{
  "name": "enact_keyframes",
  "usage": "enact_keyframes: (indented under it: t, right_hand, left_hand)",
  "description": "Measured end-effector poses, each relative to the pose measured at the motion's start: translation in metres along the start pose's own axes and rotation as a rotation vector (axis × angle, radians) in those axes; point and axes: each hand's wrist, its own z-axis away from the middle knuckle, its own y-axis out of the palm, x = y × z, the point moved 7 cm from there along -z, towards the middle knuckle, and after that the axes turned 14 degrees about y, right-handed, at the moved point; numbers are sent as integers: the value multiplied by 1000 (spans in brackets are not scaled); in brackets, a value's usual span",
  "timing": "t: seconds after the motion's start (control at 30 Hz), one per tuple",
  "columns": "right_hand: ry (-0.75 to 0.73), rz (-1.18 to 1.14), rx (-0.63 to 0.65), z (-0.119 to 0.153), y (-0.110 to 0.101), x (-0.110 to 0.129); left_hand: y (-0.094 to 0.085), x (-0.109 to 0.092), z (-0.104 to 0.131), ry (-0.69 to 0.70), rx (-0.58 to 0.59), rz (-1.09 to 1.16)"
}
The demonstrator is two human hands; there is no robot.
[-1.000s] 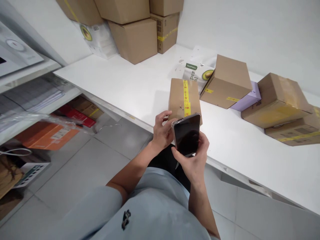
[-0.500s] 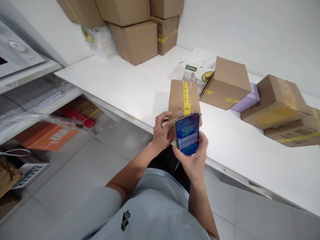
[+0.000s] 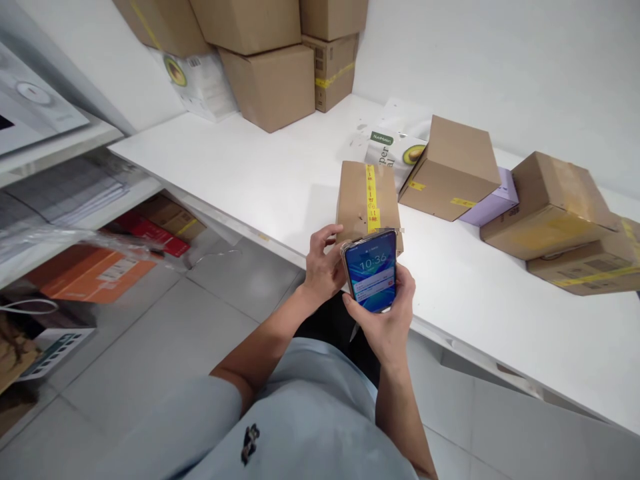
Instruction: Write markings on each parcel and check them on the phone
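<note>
My right hand is wrapped round the lower part of a smartphone, its lit screen tilted up toward me and showing 10:36. Just behind the phone, a small cardboard box with yellow printed tape sits at the table's front edge. Curled fingers of my left hand rest at the box's near left corner, while the phone covers the rest of those fingertips. A thin pale pointed object shows below my right hand; its kind is unclear.
Several cardboard boxes are stacked at the back left of the white table. To the right stand a cardboard box, a purple box and more cartons. Shelves with an orange box are at left.
The phone has tilted slightly, its top edge shifting a little left and down. Its clock has gone from 10:35 to 10:36. Both hands have stayed nearly in place.
</note>
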Motion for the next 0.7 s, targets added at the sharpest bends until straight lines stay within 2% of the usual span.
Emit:
enact_keyframes:
  t: [0.1, 0.23, 0.4, 0.53, 0.63, 0.7]
  right_hand:
    - [13, -11, -7, 0, -1, 0]
    - [59, -21, -55, -3, -9, -7]
    - [234, 37, -248, -20, -44, -32]
    - [432, 308, -370, -39, -79, -61]
    - [570, 547, -342, -53, -93, -87]
    - [606, 656, -299, -62, -96, -99]
  left_hand:
    - [-6, -9, -7, 91, -56, 14]
    - [-9, -16, -14, 101, -67, -40]
    - [-10, -19, -16, 116, -78, -61]
    - [-10, -18, -16, 122, -90, -59]
    - [-10, -18, -17, 125, -94, -60]
    - [-10, -18, -17, 125, -92, -64]
